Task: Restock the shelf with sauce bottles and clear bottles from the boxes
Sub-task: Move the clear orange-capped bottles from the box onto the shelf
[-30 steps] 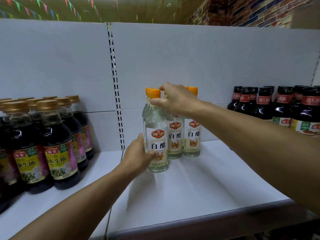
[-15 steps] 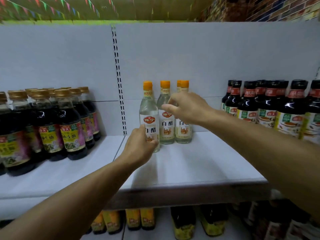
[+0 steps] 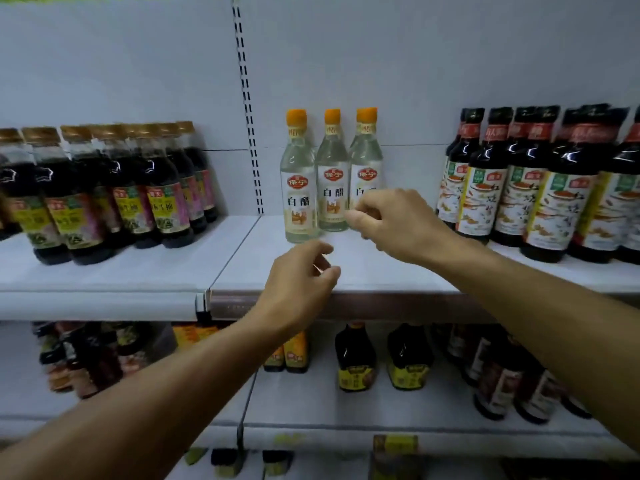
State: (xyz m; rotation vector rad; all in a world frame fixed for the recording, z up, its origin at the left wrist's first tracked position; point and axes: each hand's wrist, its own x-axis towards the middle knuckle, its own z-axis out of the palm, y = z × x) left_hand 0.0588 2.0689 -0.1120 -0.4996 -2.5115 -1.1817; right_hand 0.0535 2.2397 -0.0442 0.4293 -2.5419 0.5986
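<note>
Hands, left hand and right hand, hang loosely curled, holding nothing, before three clear bottles at the shelf's back edge.

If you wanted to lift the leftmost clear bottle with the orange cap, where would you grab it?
Probably round the narrow neck just under the orange cap of the leftmost clear bottle, coming from the front. It stands upright with another bottle tight on its right, so the neck and front face are the free parts.

glossy clear bottles, matt white shelf
</note>
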